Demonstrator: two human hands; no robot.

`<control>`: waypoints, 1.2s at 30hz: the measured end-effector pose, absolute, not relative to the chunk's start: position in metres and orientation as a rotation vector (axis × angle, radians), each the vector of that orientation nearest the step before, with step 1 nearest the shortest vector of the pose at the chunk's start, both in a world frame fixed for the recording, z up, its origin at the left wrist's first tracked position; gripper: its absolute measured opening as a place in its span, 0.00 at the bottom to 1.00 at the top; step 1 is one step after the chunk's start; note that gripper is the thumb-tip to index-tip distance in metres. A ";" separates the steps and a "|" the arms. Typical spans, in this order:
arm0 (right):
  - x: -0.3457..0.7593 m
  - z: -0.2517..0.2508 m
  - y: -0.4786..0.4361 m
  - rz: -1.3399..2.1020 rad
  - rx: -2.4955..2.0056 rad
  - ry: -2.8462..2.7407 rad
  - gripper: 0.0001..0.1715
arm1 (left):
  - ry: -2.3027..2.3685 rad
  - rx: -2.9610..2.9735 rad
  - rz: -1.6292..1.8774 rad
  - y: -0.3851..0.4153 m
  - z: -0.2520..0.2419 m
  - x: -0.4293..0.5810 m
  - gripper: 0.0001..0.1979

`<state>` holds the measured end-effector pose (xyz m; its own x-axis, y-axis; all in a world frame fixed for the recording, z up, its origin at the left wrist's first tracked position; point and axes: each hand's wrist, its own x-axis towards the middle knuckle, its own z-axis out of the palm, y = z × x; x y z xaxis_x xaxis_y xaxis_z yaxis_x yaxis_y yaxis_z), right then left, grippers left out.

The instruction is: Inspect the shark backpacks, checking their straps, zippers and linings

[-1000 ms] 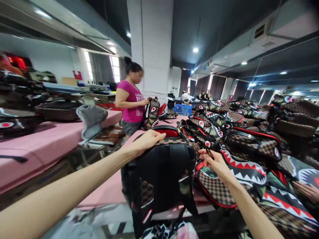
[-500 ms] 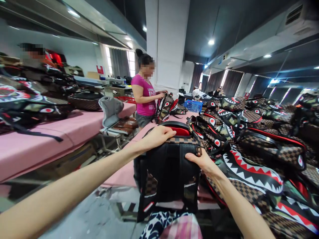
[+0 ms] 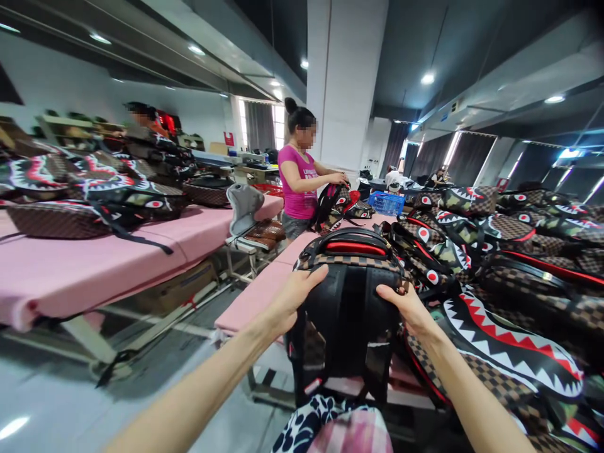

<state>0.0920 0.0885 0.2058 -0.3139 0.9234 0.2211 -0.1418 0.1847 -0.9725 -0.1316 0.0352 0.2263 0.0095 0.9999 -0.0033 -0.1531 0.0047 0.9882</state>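
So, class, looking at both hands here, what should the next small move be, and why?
Probably a slight turn of the backpack between the hands. The left hand and right hand hold opposite upper sides, which should suit a controlled turn, and its black back faces the wearer, so the front is hidden from this view.

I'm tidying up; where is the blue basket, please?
The basket is right of centre in the head view, beyond the black backpack, beside piled bags.
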 end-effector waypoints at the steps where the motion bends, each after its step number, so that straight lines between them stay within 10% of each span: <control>1: 0.095 0.206 0.088 1.329 -0.812 -1.458 0.23 | 1.005 1.034 1.240 0.035 0.229 -0.122 0.20; 5: 0.111 0.216 0.083 1.079 -1.004 -1.638 0.23 | 0.948 1.201 1.300 0.035 0.225 -0.105 0.21; 12: 0.114 0.236 0.042 -0.433 -1.484 -1.721 0.32 | 1.040 1.388 1.427 0.047 0.200 -0.111 0.20; 19: 0.058 0.242 0.043 -0.342 -0.897 -2.061 0.11 | 0.990 1.464 1.451 0.049 0.207 -0.113 0.17; 36: 0.071 0.246 0.055 -0.259 -1.256 -1.904 0.14 | 1.001 1.437 1.435 0.052 0.203 -0.116 0.18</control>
<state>0.0714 0.0546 0.2456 -0.1653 0.6699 0.7238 0.8391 0.4812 -0.2538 -0.1155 0.0523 0.2027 0.0207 0.9474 0.3194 -0.0273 -0.3188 0.9474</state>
